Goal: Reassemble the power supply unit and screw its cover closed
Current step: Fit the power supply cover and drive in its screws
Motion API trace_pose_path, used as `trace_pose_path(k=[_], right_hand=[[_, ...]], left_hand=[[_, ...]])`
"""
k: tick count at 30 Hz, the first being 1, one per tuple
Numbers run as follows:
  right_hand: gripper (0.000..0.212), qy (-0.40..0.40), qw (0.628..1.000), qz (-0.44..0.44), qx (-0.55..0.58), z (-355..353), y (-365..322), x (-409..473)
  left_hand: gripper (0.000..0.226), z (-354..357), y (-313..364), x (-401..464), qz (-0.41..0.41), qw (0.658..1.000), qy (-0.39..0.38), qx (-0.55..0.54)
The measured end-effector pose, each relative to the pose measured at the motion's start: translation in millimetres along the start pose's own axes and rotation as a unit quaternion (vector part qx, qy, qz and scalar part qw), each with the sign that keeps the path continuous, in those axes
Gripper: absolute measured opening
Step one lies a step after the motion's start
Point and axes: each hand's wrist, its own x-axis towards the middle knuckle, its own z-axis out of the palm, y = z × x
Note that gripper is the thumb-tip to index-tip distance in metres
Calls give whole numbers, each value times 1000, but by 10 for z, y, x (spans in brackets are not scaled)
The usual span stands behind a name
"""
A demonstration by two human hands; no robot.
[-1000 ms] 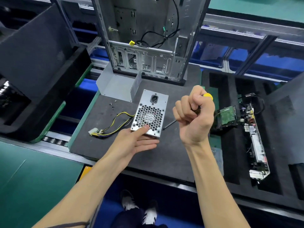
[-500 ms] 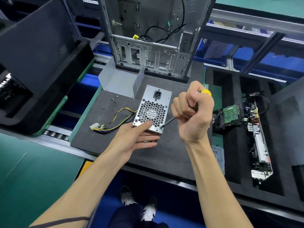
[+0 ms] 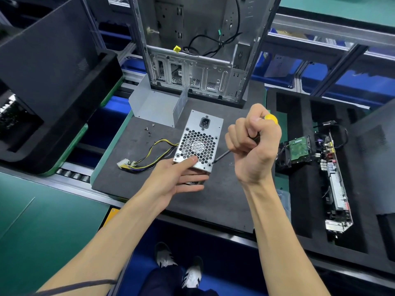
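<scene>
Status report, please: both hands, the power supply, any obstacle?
Left hand steadies power supply. Right hand grips screwdriver, tip at its near right corner. Loose screws lie apart; nothing blocking.

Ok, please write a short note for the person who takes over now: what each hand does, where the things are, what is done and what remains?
Left hand: open, steadying the silver metal power supply unit on the dark grey foam mat.
Right hand: grips the yellow-capped screwdriver, tip at the unit's near right corner.
Loose small screws lie on the mat left of the unit.
Done: cover appears to be on.
Left: finish this corner and drive the remaining screws.
</scene>
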Motion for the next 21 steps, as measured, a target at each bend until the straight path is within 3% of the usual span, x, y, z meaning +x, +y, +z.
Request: trace_pose_path(k=[14, 21], right_hand=[[22, -5, 1000, 10, -5, 12, 65, -5], [27, -34, 997, 23, -59, 24, 104, -25]], left_hand=[[26, 5, 21, 1, -6, 1000, 13, 10], [19, 0, 9, 12, -5, 1000, 13, 9]])
